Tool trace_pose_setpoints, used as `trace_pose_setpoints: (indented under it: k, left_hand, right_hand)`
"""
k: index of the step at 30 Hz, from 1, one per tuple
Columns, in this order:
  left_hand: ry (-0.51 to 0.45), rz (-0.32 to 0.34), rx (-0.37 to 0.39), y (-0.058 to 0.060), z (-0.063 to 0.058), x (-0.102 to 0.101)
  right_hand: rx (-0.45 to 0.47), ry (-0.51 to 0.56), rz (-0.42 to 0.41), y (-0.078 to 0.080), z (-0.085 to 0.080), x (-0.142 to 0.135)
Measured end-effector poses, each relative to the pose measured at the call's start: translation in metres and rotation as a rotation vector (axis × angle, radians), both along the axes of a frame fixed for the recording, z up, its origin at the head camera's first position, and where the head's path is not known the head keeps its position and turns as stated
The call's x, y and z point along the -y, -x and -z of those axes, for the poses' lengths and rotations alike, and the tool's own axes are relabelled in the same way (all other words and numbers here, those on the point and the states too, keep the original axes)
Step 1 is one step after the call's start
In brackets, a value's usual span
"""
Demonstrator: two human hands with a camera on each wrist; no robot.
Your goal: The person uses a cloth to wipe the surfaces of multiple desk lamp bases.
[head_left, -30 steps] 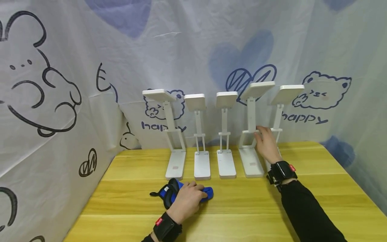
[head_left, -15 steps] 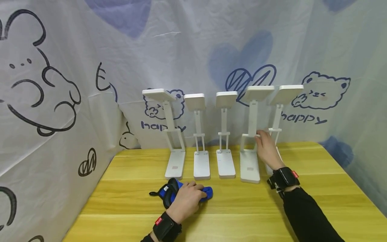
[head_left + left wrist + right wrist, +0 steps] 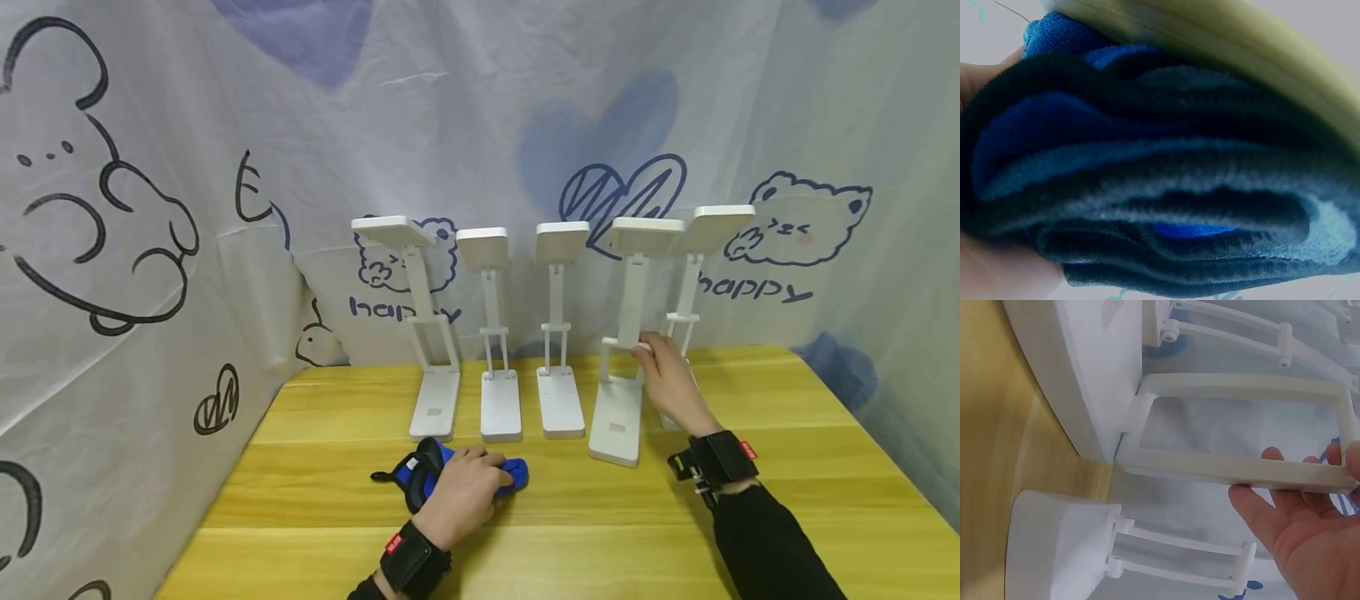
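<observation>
- White plastic, by its look, formed the phone stand [image 3: 631,312] in the head view, fourth from the left on the wood-grain desk [image 3: 570,525]; the right hand [image 3: 672,383] pinched it partway up, one side. Whether its base was lifted could not be told.
- Near the desk's front, the left hand [image 3: 467,490] lay curled over a bunched blue cloth [image 3: 424,485] with black edging.
- Close by, the rightmost stand [image 3: 689,287] crowded the right hand's outer side, its top partly covered in view. Three other stands [image 3: 500,408] stood leftward, before a printed curtain [image 3: 480,108].
- Through the left wrist view, thick folds hid most of the fingers; the fabric seemed soft, light and unlikely to slip, fit for grasping anywhere.
- Through the right wrist view, thumb and fingers held the upper corner of the rectangular frame [image 3: 1222,470]. It looked stiff, light and smooth; hinges might have given under pulling, so the base seemed a steadier hold.
</observation>
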State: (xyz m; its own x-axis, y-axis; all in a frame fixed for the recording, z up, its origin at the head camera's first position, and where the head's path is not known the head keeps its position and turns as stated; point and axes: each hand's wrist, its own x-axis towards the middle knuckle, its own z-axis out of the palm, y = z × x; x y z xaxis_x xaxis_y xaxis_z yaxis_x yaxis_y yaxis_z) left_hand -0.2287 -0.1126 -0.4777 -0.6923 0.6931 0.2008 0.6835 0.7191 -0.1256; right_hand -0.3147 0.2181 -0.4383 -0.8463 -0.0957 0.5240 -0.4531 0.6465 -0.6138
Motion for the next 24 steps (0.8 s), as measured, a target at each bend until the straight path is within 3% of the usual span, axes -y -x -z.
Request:
trace_pose_setpoints:
  k: [11,24]
  left_hand:
    - [-0.026,0.007,-0.011,0.001,0.001,0.001]
    - [-0.039,0.013,-0.01,0.001,0.001,0.001]
  right_hand:
    - [0.016,-0.011,-0.064,-0.014,-0.003,-0.002]
    - [0.01,-0.004,-0.055,-0.024,0.006,0.0]
